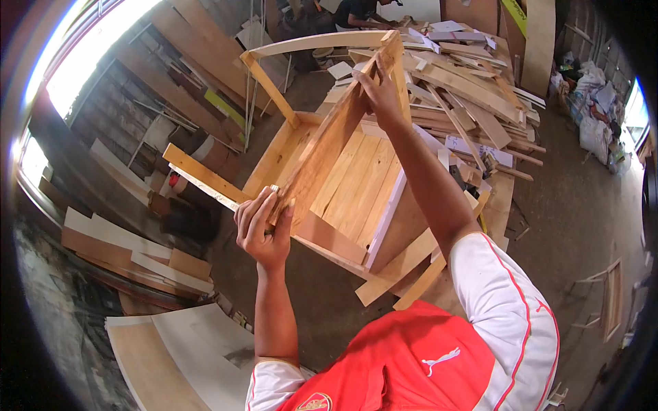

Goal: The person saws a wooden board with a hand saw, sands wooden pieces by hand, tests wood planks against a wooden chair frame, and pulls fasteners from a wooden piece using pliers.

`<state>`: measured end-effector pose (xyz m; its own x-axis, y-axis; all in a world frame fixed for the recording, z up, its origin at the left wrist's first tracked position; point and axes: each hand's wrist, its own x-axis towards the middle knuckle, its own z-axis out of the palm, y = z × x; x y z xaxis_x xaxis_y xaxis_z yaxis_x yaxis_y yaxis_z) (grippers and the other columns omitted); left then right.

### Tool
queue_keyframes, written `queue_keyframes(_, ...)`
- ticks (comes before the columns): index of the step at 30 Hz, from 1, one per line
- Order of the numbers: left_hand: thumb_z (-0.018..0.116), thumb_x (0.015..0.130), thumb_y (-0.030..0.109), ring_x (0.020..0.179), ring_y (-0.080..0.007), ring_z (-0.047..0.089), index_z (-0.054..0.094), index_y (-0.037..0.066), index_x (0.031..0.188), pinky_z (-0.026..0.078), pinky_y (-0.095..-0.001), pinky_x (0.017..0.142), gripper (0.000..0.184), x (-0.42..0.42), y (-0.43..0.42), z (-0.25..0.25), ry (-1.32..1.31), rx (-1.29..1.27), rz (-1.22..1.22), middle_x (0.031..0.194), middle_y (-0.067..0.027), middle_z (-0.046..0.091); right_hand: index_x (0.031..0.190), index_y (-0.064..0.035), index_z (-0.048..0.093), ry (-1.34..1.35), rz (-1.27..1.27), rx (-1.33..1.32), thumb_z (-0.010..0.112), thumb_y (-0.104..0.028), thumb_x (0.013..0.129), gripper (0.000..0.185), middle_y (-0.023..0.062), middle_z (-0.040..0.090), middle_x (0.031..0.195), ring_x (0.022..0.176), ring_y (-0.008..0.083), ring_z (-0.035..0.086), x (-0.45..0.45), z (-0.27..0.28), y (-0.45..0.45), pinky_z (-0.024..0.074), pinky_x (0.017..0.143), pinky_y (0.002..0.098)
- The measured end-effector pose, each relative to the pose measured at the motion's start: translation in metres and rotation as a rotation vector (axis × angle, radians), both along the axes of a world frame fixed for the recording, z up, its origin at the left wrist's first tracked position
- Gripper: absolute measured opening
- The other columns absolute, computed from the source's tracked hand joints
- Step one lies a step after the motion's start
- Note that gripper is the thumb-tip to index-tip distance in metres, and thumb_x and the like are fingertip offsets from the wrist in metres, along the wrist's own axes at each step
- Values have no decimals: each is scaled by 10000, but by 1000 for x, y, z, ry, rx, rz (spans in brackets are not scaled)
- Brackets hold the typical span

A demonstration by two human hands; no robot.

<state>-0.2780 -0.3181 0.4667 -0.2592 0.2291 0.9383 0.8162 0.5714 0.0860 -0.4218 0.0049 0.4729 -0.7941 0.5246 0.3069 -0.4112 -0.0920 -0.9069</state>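
Note:
A long wooden board (327, 146) slants across the upper part of a wooden furniture frame (271, 161). My left hand (262, 225) is closed around the board's near end, fingers on its outer side and thumb on the inner. Toward the far corner, my right hand (381, 96) grips the same board near an upright post (399, 72). A curved rail (319, 44) joins the tops of the far posts. Below the board lies a slatted wooden panel (356, 181) inside the frame. Another post (204, 175) sticks out to the left of my left hand.
Cut timber strips (466, 85) are heaped on a worktable behind and right of the frame. A person (356, 14) is at the back. Large sheets (185, 356) lie at lower left, boards (199, 55) lean at upper left, and bags (595, 103) sit at right.

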Motion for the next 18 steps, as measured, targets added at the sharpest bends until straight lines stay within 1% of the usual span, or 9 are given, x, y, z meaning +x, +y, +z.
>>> queue_keyframes(2,874,780,58,987,-287,716,762,-6,1076,526,-399,898,323,0,0,0,-8,8,0,1118,-150,773,1645,-156,309,9,-4,25,785,-369,889,919,177,640,1208,801,198,643,-9,-7,3,498,497,310)
queue_keyframes(5,898,767,135,981,-293,724,776,13,1034,514,-398,909,318,-1,1,-2,-18,55,10,1095,-133,780,1644,-169,315,64,-26,38,791,-387,883,924,199,602,1293,999,266,647,-24,-19,8,561,610,358)
queue_keyframes(6,916,745,147,961,-288,719,758,4,1045,520,-392,893,368,-3,0,-4,-7,64,-2,1088,-126,780,1636,-216,338,-62,3,2,801,-409,869,916,276,630,1319,1000,282,675,-23,-17,11,580,674,351)
queue_keyframes(8,931,726,157,941,-285,713,743,4,1071,523,-386,885,422,-2,2,-6,-37,130,-22,1079,-118,779,1640,-218,328,15,-19,18,809,-421,865,935,249,645,1266,965,268,678,-31,-25,12,576,627,366)
queue_keyframes(10,955,695,172,911,-280,701,716,6,1128,526,-376,875,522,-5,2,-8,-41,168,-61,1066,-107,777,1644,-213,319,10,14,-32,828,-408,850,964,214,663,1183,886,245,681,-15,-11,6,558,567,360)
queue_keyframes(13,958,687,176,910,-279,701,712,12,1133,525,-373,872,535,-5,2,-7,-42,168,-64,1068,-105,777,1657,-222,275,-60,90,-3,765,-434,888,936,174,524,1452,1144,295,621,1,0,4,597,719,414)
queue_keyframes(14,959,683,178,903,-275,698,705,16,1136,524,-373,866,544,-5,2,-7,-29,165,-70,1068,-103,777,1659,-265,267,-78,93,-22,755,-444,890,929,171,501,1483,1168,304,610,0,0,3,594,722,438)
queue_keyframes(17,960,684,186,894,-274,695,700,19,1132,524,-371,859,544,-6,1,-8,-36,168,-69,1067,-101,777,1654,-293,277,-34,77,8,756,-441,889,914,169,489,1500,1208,314,592,-8,-8,7,596,738,458)
queue_keyframes(18,960,686,190,894,-273,694,701,20,1129,524,-371,858,540,-6,1,-9,-35,175,-71,1068,-102,777,1656,-249,274,-8,71,12,772,-426,883,937,190,522,1460,1196,306,601,-10,-9,8,580,789,436)
